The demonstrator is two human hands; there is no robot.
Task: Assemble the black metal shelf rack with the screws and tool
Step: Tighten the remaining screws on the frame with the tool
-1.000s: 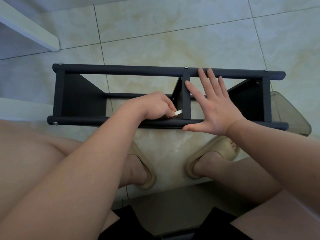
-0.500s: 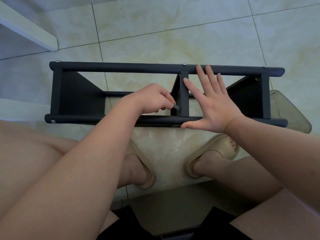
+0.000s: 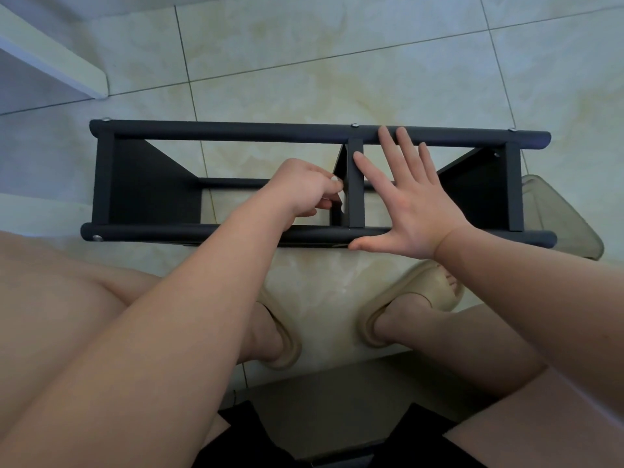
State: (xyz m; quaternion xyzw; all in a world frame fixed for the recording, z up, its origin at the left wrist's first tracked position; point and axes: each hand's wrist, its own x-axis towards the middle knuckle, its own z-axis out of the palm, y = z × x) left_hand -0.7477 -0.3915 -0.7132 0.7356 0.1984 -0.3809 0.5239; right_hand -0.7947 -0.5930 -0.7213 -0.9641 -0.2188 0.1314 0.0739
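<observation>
One rack [image 3: 236, 133]; three panels [image 3: 152, 184] [image 3: 356, 204] [image 3: 472, 194]; one tool [image 3: 341, 201]; two hands [image 3: 304, 190] [image 3: 415, 211]; two slippers [image 3: 287, 346] [image 3: 425, 288].

Tool [image 3: 342, 205] mostly hidden in the grip of the left hand [image 3: 304, 192] (only a pale tip visible).

Left bay of rack [image 3: 236, 133] open beyond left hand [image 3: 304, 194]; middle panel [image 3: 356, 187], spread right hand [image 3: 418, 214] block right bay.

- Your black rack [image 3: 236, 133] lies on the tiled floor [image 3: 304, 62].
- Your right hand [image 3: 415, 211] rests flat, fingers spread, over its middle panel [image 3: 356, 184].
- Your curled left hand [image 3: 304, 190] seemingly pinches a small pale tool [image 3: 342, 204] beside it.
</observation>
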